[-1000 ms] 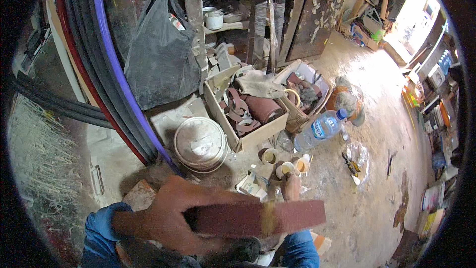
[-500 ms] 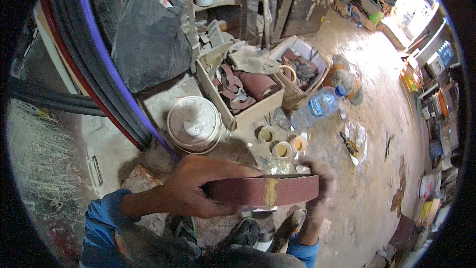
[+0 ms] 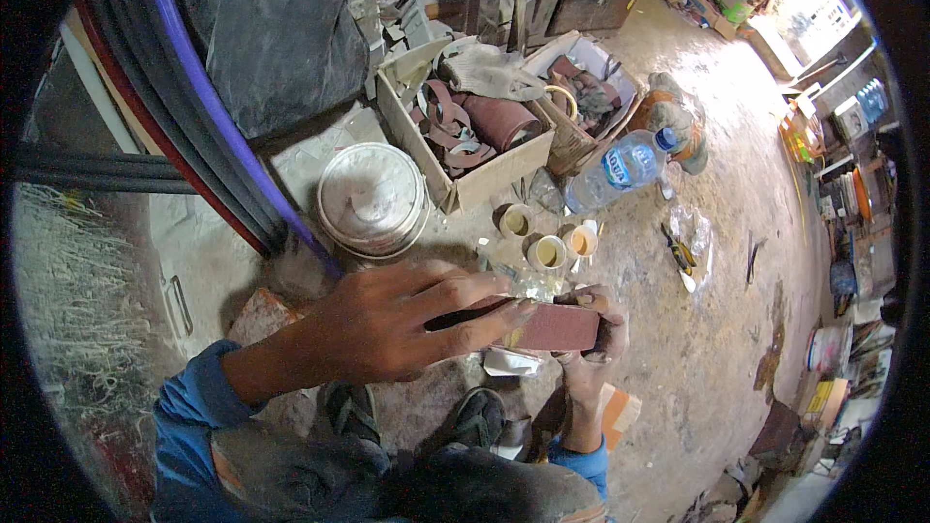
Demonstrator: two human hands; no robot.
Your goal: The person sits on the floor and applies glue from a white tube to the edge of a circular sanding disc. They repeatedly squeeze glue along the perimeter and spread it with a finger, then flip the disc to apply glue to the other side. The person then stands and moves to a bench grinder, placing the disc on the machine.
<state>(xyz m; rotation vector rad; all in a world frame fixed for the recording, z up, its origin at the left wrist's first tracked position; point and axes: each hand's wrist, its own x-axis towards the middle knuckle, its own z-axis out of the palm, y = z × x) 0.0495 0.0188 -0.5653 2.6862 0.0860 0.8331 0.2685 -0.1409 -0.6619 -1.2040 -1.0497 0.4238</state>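
Note:
A reddish-brown loop of sandpaper belt point(image 3: 562, 327) is stretched between my hands, above my knees. My left hand point(image 3: 392, 315) has the belt pinched between its fingers, which lie across the middle of the strip. They partly cover a yellowish patch on its face. My right hand point(image 3: 603, 334) grips the belt's right end, its fingers curled behind the loop and its thumb below. Just beyond the hands stand several small cups point(image 3: 547, 253) holding yellowish and orange-tan matter.
A dusty lidded bucket point(image 3: 372, 196) stands ahead on the left. Behind it, a cardboard box point(image 3: 504, 177) holds sandpaper rolls and a glove. A water bottle point(image 3: 620, 169) leans beside the cups. Pliers point(image 3: 678, 247) lie to the right. Bundled hoses point(image 3: 199, 107) curve along the left.
My left hand has slid to the right along the belt, its fingers now over the yellowish patch. The loop looks flatter. My right hand has shifted slightly left.

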